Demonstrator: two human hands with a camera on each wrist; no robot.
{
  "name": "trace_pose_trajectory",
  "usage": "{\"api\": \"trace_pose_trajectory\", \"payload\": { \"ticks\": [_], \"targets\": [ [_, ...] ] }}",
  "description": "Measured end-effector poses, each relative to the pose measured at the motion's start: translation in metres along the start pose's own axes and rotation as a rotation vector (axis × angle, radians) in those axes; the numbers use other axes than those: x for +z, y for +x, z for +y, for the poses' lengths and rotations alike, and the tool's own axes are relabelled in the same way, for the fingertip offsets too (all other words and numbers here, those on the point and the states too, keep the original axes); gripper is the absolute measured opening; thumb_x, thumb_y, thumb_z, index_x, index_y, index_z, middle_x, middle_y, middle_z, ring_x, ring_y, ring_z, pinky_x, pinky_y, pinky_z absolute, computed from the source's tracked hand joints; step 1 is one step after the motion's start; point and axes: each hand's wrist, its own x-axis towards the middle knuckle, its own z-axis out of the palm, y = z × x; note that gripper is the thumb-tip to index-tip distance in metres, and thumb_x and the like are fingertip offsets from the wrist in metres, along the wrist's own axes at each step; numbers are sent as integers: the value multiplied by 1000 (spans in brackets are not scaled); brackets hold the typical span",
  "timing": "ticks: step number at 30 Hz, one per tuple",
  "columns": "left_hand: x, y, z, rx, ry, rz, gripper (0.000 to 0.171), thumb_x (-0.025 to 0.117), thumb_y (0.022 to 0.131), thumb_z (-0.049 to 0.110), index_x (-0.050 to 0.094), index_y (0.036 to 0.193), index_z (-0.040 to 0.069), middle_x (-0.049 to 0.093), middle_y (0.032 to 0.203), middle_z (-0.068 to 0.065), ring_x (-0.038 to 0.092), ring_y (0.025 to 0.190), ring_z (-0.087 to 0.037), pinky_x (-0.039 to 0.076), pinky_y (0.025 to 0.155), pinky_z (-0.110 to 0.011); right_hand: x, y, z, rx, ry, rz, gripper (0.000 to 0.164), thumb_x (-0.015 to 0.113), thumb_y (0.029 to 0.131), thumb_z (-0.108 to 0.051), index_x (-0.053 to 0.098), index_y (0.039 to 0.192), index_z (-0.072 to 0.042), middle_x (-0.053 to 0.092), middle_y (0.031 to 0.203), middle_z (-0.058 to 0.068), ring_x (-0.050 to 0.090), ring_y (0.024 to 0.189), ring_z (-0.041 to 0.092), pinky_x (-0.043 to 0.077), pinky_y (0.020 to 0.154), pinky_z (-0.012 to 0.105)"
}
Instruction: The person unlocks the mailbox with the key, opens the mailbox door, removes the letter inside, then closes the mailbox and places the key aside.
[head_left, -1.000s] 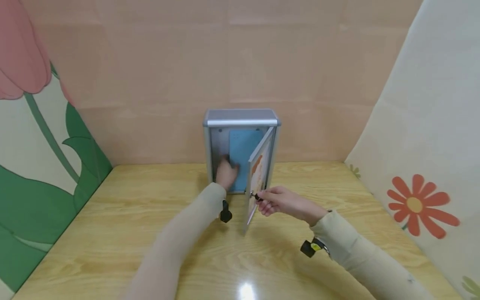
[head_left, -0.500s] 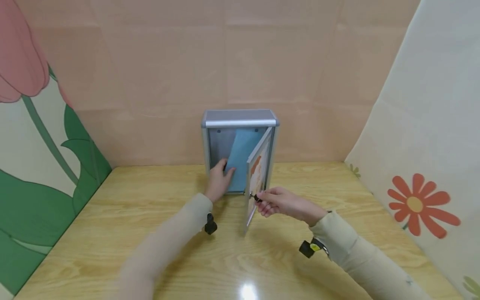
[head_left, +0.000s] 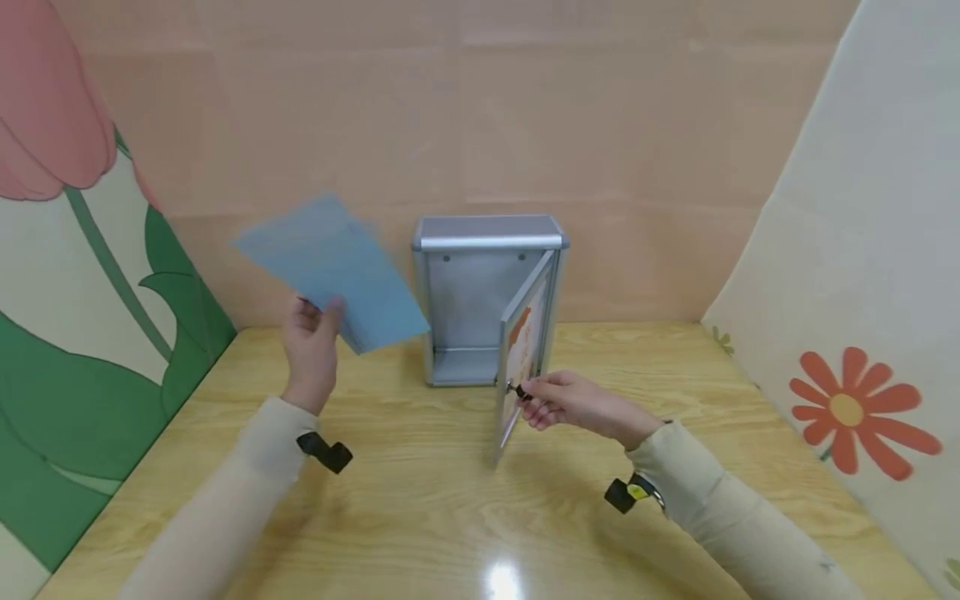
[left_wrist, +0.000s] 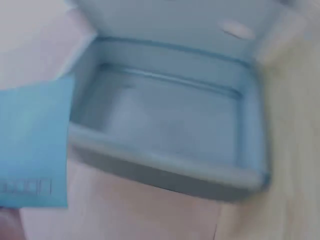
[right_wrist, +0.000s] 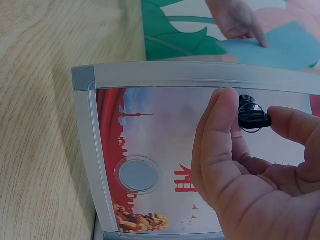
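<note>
My left hand [head_left: 311,358] grips a light blue envelope [head_left: 341,271] by its lower edge, thumb on the near face, in the air left of the metal letter box [head_left: 487,229]. A row of printed squares shows on the envelope [left_wrist: 32,145] in the left wrist view. The box's front door [head_left: 517,337] is swung out to the right, and the compartment behind it shows bare grey walls. My right hand [head_left: 581,407] pinches the black-headed key [right_wrist: 254,120] at the door's lock. Fingers hide part of the printed panel in the right wrist view.
The wood-grain table [head_left: 420,517] spreads around the box. A plain peach backdrop [head_left: 637,167] rises behind it. Flower-printed sheets stand at the left and right, one with a red flower [head_left: 847,408].
My left hand has drawn the envelope out of the box and carried it up to the left. My right hand stays on the key, and the door has hardly moved.
</note>
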Motion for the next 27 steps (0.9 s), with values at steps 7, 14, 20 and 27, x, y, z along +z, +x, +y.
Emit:
{"api": "trace_pose_trajectory", "payload": {
  "ticks": [7, 14, 20, 27],
  "targets": [
    [-35, 19, -19, -668, -169, -106, 46, 51, 100, 16, 34, 141, 4, 53, 118, 1, 59, 102, -7, 52, 85, -20, -2, 0, -2, 4, 16, 3, 45, 41, 105, -21, 49, 113, 22, 64, 84, 2, 61, 75, 7, 55, 71, 21],
    [-58, -13, -85, -932, 421, -315, 52, 52, 101, 16, 34, 143, -8, 54, 129, -19, 61, 96, -15, 54, 79, -28, -2, 1, 2, 14, 25, -1, 46, 43, 104, -22, 49, 114, 22, 65, 86, 2, 62, 75, 8, 55, 72, 22],
    [-55, -24, -103, -930, 609, -337, 51, 53, 100, 12, 35, 143, -9, 45, 140, -27, 54, 116, -29, 51, 92, -39, -2, 2, 4, 16, 45, 7, 46, 42, 104, -22, 49, 115, 23, 65, 84, 2, 62, 75, 8, 55, 70, 21],
    [-51, -20, -102, -878, 865, -394, 43, 62, 94, 16, 50, 128, -7, 56, 121, -21, 54, 104, -28, 49, 85, -37, -1, 2, 2, 18, 42, -3, 46, 42, 104, -22, 49, 115, 22, 65, 85, 2, 62, 75, 8, 55, 70, 21]
  ]
}}
